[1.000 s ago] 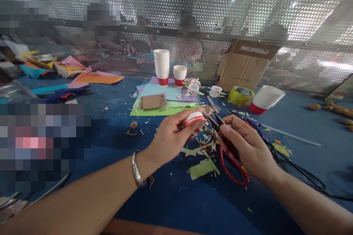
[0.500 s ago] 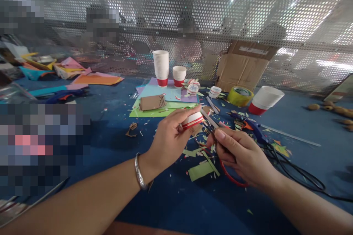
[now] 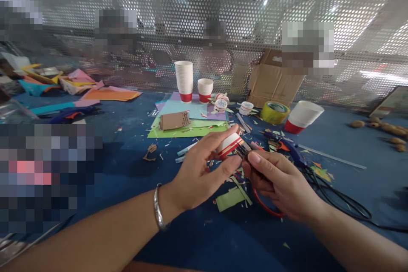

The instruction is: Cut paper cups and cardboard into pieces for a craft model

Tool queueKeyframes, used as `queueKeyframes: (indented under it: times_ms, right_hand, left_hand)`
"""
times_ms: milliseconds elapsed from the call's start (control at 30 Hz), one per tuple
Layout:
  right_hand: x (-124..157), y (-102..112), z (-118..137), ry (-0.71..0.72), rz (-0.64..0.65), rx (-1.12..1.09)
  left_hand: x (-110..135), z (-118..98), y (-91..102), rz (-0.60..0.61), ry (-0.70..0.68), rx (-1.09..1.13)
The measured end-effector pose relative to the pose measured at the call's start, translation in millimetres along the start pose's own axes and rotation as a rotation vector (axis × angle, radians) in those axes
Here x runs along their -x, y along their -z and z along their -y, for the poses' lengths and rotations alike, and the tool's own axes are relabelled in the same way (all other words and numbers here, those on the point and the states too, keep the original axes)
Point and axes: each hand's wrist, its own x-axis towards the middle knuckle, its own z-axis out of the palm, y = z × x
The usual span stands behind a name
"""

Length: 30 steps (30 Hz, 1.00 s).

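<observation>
My left hand [image 3: 199, 172] pinches a cut-down paper cup piece [image 3: 228, 144], white with red bands, between thumb and fingers above the blue table [image 3: 127, 153]. My right hand [image 3: 280, 182] is closed round red-handled scissors [image 3: 266, 204], whose blades meet the edge of the cup piece. Paper scraps and a green offcut [image 3: 229, 199] lie under both hands.
A stack of white-and-red cups [image 3: 184, 80] and a single cup [image 3: 205, 89] stand on coloured paper sheets [image 3: 188, 121] at the back. A yellow tape roll [image 3: 274, 111], a tipped cup [image 3: 301, 117], a cardboard box [image 3: 270, 83], a black cable [image 3: 344, 204] and a perforated screen lie around.
My two hands have drawn closer together. The scissor blades, a little apart from the cup piece before, now touch its edge, and the cup piece has tilted.
</observation>
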Motion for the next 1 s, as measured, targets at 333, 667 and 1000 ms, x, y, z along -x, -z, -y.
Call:
queueKeyframes:
  times_ms: [333,667,1000]
  right_hand:
    - [2,3,2,-0.011,0.032,-0.001]
    - [-1,6,1,0.016,0.045,0.062]
    - [0,6,0,0.0,0.069,0.077]
  left_hand:
    - [-6,0,9.0,-0.02,-0.163,-0.109]
    - [-11,3,16.1,0.043,-0.15,-0.044]
    - [-18,8,20.3,0.152,-0.084,0.177]
